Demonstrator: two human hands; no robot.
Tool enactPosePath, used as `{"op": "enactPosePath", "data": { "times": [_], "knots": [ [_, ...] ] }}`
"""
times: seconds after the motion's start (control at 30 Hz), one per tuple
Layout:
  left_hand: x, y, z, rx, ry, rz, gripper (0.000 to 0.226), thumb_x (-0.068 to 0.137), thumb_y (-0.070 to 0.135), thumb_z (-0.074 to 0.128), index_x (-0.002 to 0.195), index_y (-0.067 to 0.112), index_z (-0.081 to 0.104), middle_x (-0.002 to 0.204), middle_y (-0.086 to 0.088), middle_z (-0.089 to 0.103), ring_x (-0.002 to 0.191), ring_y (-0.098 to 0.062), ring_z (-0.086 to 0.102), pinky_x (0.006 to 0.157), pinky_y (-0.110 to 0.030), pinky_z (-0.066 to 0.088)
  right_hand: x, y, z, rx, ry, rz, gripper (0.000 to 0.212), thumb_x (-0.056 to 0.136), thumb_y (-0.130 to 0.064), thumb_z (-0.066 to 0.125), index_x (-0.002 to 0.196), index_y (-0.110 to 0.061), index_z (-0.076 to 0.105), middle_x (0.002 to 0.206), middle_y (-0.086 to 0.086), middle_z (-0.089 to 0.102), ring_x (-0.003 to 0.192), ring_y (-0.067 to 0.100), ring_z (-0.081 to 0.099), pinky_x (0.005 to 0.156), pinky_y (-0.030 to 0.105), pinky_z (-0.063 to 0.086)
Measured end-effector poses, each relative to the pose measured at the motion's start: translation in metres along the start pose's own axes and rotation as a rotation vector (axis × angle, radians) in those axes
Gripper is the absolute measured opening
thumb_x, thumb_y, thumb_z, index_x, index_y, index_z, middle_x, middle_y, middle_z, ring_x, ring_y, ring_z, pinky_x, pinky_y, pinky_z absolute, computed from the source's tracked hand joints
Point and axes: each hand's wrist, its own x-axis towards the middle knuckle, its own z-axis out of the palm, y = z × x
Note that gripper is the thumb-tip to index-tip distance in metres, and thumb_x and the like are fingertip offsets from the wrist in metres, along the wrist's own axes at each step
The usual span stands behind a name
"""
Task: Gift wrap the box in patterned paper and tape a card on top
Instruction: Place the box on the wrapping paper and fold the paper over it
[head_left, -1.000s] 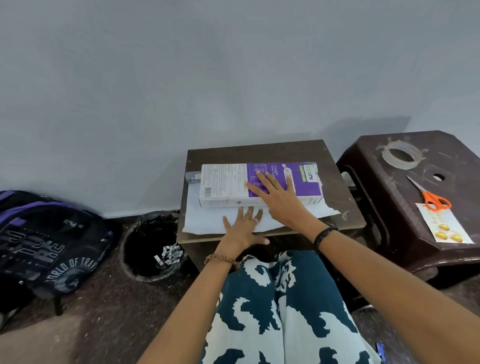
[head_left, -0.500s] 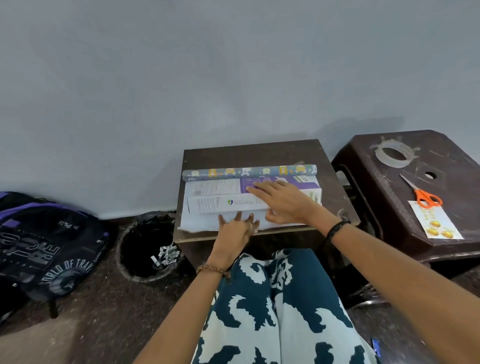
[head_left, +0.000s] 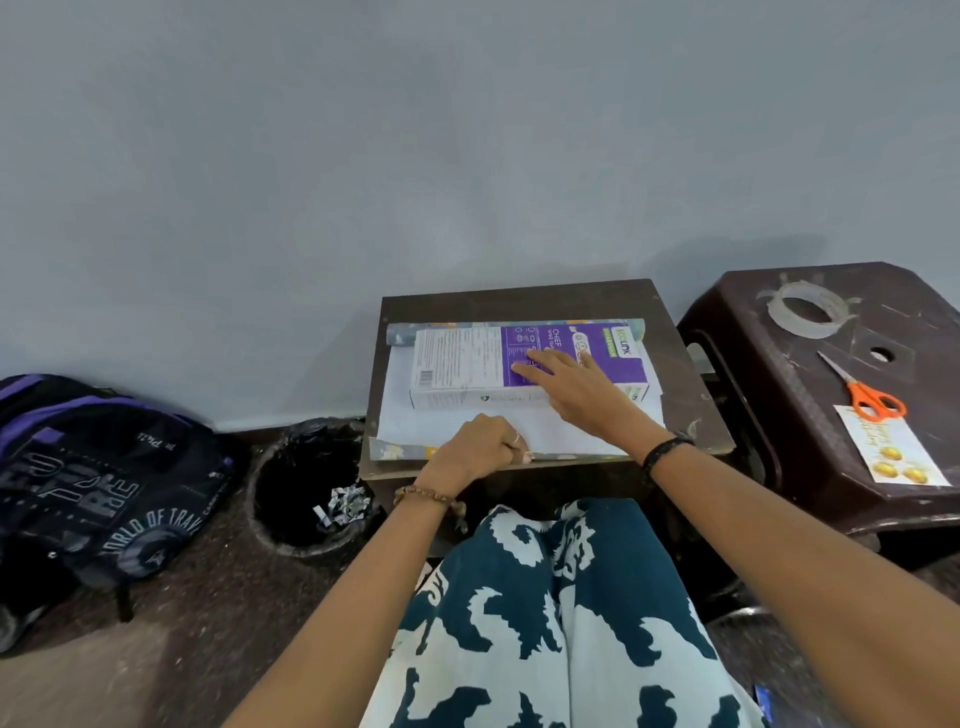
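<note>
Two hands are working at the small desk (head_left: 670, 332). The left hand (head_left: 478, 447), which was lying flat on the white sheet a moment ago, is now pinching the near edge of the patterned paper (head_left: 410, 423) and turning up its printed side. The box (head_left: 524, 364) has been laid flat again, close against the rolled far end, and the right hand (head_left: 576, 387) is pressing it down with straight fingers. Over on the stool (head_left: 769, 364), tape (head_left: 808, 310), scissors (head_left: 867, 397) and card (head_left: 893, 452) are waiting, so taping looks some way off.
</note>
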Motion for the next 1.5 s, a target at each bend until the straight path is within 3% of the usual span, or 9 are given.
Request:
{"op": "enactPosePath", "data": {
  "times": [0.33,0.4,0.47,0.57,0.7,1.0,1.2,1.33,1.5],
  "knots": [
    [0.016,0.023,-0.03,-0.174,-0.355,-0.005,0.041,0.082,0.041,0.065,0.107,0.009,0.069,0.108,0.0,0.067,0.098,-0.012,0.06,0.085,-0.027,0.042,0.007,0.015,0.0,0.171,0.07,0.014,0.053,0.094,-0.029,0.051,0.144,-0.025,0.032,0.151,-0.001,0.032,0.138,0.02,0.03,0.111,0.044,0.025],
    [0.023,0.025,-0.038,-0.291,-0.243,0.002,0.032,0.088,0.032,0.06,0.108,0.008,0.068,0.111,-0.004,0.068,0.095,-0.013,0.064,0.081,-0.021,0.046,0.006,0.017,0.001,0.214,0.122,0.011,0.048,0.095,-0.032,0.05,0.141,-0.021,0.039,0.145,0.0,0.041,0.132,0.02,0.04,0.107,0.038,0.031],
    [0.037,0.022,-0.049,-0.403,0.105,0.037,0.027,0.092,0.022,0.056,0.103,0.001,0.067,0.105,-0.015,0.068,0.088,-0.017,0.065,0.069,-0.012,0.047,0.01,0.02,-0.002,0.34,0.196,0.049,0.04,0.095,-0.031,0.049,0.132,-0.014,0.048,0.133,0.005,0.053,0.12,0.021,0.051,0.095,0.031,0.039],
    [0.062,0.006,-0.063,-0.196,0.486,0.059,0.03,0.096,0.025,0.048,0.111,0.002,0.06,0.11,-0.014,0.065,0.098,-0.019,0.061,0.069,-0.011,0.042,0.024,0.031,-0.007,0.531,0.274,0.191,0.04,0.095,-0.033,0.05,0.128,-0.011,0.049,0.131,0.007,0.054,0.116,0.02,0.054,0.087,0.024,0.041],
    [0.096,-0.014,-0.071,0.069,0.347,0.03,0.035,0.097,0.03,0.044,0.12,0.006,0.052,0.119,-0.011,0.058,0.108,-0.021,0.058,0.081,-0.02,0.041,0.046,0.054,-0.003,0.574,0.2,0.266,0.042,0.094,-0.036,0.049,0.128,-0.011,0.049,0.13,0.007,0.053,0.115,0.018,0.054,0.084,0.021,0.04],
    [0.159,-0.027,-0.083,0.102,0.233,-0.021,0.032,0.097,0.032,0.045,0.115,0.008,0.055,0.113,-0.008,0.061,0.102,-0.017,0.061,0.082,-0.023,0.043,0.079,0.073,0.007,0.432,0.093,0.206,0.036,0.098,-0.039,0.037,0.115,-0.013,0.056,0.115,0.004,0.062,0.103,0.015,0.056,0.092,0.03,0.038],
    [0.178,-0.031,-0.103,0.188,0.045,-0.027,0.059,0.089,0.041,0.056,0.14,0.018,0.036,0.134,-0.006,0.05,0.116,-0.019,0.054,0.096,-0.034,0.043,0.081,0.072,0.019,0.441,0.148,0.221,0.044,0.097,-0.042,0.037,0.136,-0.021,0.041,0.146,0.002,0.041,0.129,0.018,0.042,0.107,0.038,0.029],
    [0.197,-0.03,-0.094,0.518,0.26,0.032,0.064,0.09,0.037,0.056,0.144,0.018,0.028,0.136,-0.007,0.046,0.12,-0.022,0.049,0.098,-0.039,0.04,0.084,0.072,0.02,0.484,0.196,0.221,0.053,0.096,-0.042,0.041,0.143,-0.021,0.03,0.155,0.005,0.02,0.131,0.02,0.04,0.105,0.039,0.033],
    [0.207,-0.022,-0.082,0.75,0.539,0.15,0.049,0.092,0.018,0.052,0.137,0.013,0.035,0.137,-0.01,0.04,0.124,-0.025,0.042,0.1,-0.039,0.033,0.079,0.071,0.021,0.443,0.342,0.188,0.036,0.094,-0.039,0.049,0.119,-0.013,0.051,0.122,0.005,0.05,0.107,0.017,0.051,0.09,0.028,0.039]
  ]
}}
